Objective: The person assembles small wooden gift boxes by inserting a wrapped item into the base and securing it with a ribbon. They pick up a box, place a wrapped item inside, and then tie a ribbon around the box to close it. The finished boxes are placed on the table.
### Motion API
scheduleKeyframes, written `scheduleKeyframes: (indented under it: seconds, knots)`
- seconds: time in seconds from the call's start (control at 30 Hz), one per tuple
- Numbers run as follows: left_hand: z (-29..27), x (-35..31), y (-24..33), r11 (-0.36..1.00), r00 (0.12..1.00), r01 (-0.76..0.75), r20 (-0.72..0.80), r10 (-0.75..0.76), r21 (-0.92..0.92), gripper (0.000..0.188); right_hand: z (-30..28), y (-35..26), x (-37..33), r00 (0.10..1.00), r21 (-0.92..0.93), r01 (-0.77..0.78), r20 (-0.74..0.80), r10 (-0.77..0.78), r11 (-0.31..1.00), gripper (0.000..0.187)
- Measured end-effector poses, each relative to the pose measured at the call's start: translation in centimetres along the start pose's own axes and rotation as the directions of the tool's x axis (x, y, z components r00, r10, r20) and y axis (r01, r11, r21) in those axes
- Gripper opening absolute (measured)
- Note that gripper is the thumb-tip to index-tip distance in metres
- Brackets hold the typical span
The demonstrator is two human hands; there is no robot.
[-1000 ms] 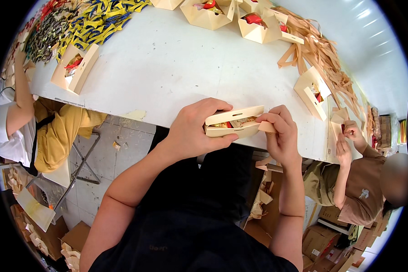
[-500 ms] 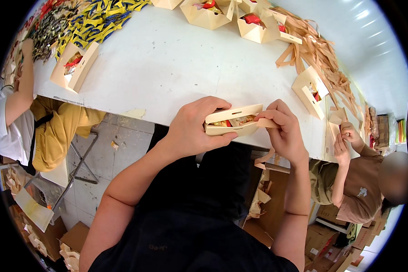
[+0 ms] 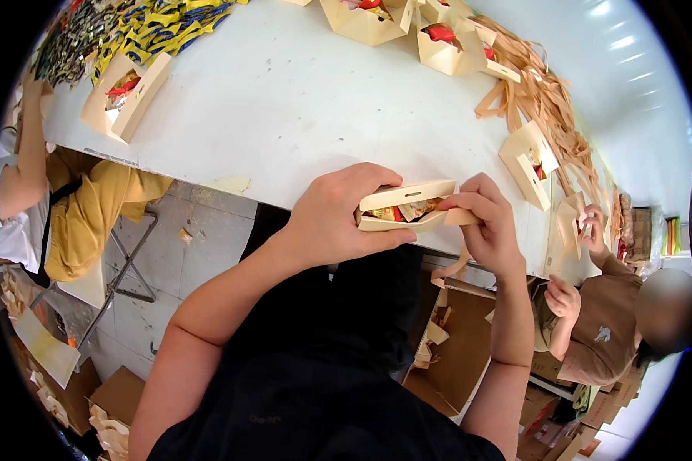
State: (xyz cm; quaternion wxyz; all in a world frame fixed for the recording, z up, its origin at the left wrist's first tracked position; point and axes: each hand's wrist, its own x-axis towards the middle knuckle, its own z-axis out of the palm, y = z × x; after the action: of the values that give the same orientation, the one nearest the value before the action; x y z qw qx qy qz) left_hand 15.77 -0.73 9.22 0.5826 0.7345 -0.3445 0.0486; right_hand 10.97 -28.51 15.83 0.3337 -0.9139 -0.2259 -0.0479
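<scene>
My left hand (image 3: 327, 219) grips the left end of a small cream cardboard box (image 3: 440, 187), fingers over its top and thumb along the underside. The box is partly open along its long side, and wrapped pieces in gold and red (image 3: 396, 213) show inside. Two slots are cut in its upper panel. At the right end of the box, my right hand (image 3: 490, 230) pinches a flat tan ribbon (image 3: 459, 218) between thumb and fingers. A loose length of it hangs below that hand. Whether the ribbon passes through the box's slots is hidden.
Filled open boxes stand on the white table (image 3: 246, 100), including one at left (image 3: 142, 100) and one at right (image 3: 527, 173). Tan ribbons (image 3: 527, 65) heap along the far right edge; yellow-blue packets (image 3: 158, 34) lie far left. Co-workers sit on both sides. A carton (image 3: 461, 346) stands below.
The box gapes wider, showing more of the wrapped pieces. Both my hands appear slightly farther right in the picture. The right co-worker's hands have moved apart.
</scene>
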Motion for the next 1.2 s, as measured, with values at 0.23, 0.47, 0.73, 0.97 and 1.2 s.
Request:
scheduleKeyframes:
  seconds: [0.23,0.47,0.73,0.97,1.2]
  knots:
    - [-0.2,0.0,0.1,0.998,0.998,0.055,0.029,-0.055,0.01,0.056,0.1,-1.5,-0.5,0.989,-0.059,-0.141,-0.063,0.137,0.988,0.046]
    - [-0.2,0.0,0.2,1.0,1.0,0.001,0.001,-0.001,0.007,0.053,1.1,-2.7,0.0,0.981,-0.205,-0.132,-0.169,0.098,0.97,0.04]
    - [-0.1,0.3,0.4,0.996,0.999,-0.036,-0.035,0.033,-0.08,0.041,1.3,-2.0,-0.6,0.924,0.042,-0.291,-0.247,0.292,0.956,0.039]
    - [-0.1,0.3,0.2,0.998,0.999,-0.042,-0.037,0.04,-0.05,0.04,2.7,0.1,-1.0,0.937,0.232,-0.232,-0.206,0.281,0.945,0.033]
    - [0.0,0.4,0.2,0.997,0.998,-0.051,-0.029,0.05,-0.05,0.039,3.5,0.4,-0.7,0.941,0.189,-0.157,-0.27,0.205,0.969,0.031]
